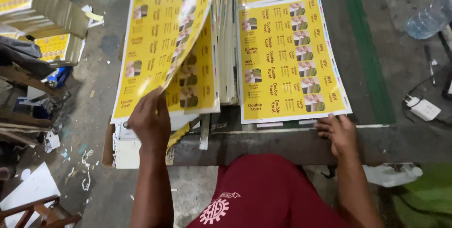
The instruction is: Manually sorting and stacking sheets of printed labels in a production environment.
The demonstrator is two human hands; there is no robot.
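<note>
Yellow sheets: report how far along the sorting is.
Done: a right stack lies flat on the table, with the right hand at its near edge. In hand: the left hand lifts a curling top sheet off the left stack. Left: many sheets remain underneath; how many, I cannot tell.

Counted two bare hands (pixel 150 119). Saw two stacks of glossy yellow printed sheets (pixel 287 63), one white plug adapter (pixel 425 109), one clear plastic bottle (pixel 428 20).

yellow label sheets (pixel 287 58) lie stacked at centre – another (pixel 162 39) curls left (yellow boxes (pixel 42 6) far left).
</note>
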